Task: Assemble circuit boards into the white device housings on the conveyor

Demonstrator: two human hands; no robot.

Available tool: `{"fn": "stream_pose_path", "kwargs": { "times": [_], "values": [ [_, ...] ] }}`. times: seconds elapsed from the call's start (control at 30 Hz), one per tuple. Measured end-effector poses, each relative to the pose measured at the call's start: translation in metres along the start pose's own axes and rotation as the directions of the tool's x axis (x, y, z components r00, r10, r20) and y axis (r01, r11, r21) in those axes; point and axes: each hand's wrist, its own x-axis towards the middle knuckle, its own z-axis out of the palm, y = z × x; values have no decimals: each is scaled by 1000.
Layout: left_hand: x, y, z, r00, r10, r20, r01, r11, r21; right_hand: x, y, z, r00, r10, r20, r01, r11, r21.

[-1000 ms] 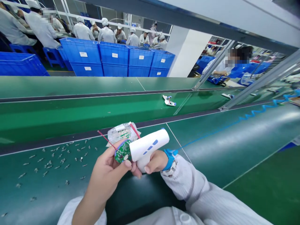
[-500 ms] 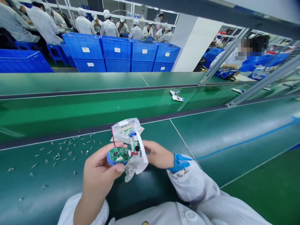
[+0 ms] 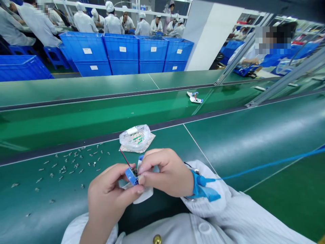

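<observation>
Between thumb and fingers of my left hand [image 3: 111,189] is a small circuit board with a blue part [image 3: 132,176] on it, turned edge-on. A thin red wire [image 3: 124,156] sticks up from it. My right hand [image 3: 165,173] is closed in a pinch at the board's right end, its fingertips covering much of it. Under both hands shows a white plastic housing [image 3: 144,196], partly hidden. Just beyond lies an open clear bag [image 3: 135,138] of small metal parts on a speckled flat piece.
Small metal pieces [image 3: 76,166] are scattered on the green bench at left. A white-and-blue assembly [image 3: 195,98] lies on the green belt [image 3: 101,117]. A blue cord [image 3: 264,166] runs right from my wristband [image 3: 203,186]. Blue crates [image 3: 122,51] and seated people are beyond.
My right hand has come from behind the white housing to the front and pinches at the board. The board has tilted, its green face turned from view. The housing sits lower.
</observation>
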Motion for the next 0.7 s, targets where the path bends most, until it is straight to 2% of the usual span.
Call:
{"fn": "stream_pose_path", "kwargs": {
  "times": [0.1,0.2,0.27,0.37,0.43,0.47,0.5,0.57,0.63,0.7],
  "values": [
    [2,3,6,990,-128,57,137,970,-200,6,4,-3,999,30,31,-33,994,106],
    [5,-3,12,943,-292,157,331,821,-466,12,6,-5,997,78,3,-77,987,143],
    [6,-7,16,916,-354,190,397,725,-563,17,8,-8,994,106,-37,-100,985,143],
    [9,-9,19,896,-413,165,417,653,-632,24,13,-15,981,130,-144,-131,991,1],
    [11,-7,20,881,-449,148,423,608,-672,25,17,-20,969,83,-231,-117,984,-137],
    [12,-6,21,872,-467,146,429,586,-688,25,18,-21,971,34,-237,-80,979,-186],
    [13,-4,21,862,-484,150,438,563,-701,23,18,-21,978,-27,-205,-20,975,-220],
    [15,-2,23,841,-514,168,461,518,-721,18,16,-18,984,-168,-62,148,958,-247],
    [17,0,24,818,-540,196,488,473,-733,12,15,-13,956,-278,98,294,921,-255],
    [17,1,26,796,-564,220,511,431,-744,8,15,-8,935,-314,165,347,904,-250]
  ]
}}
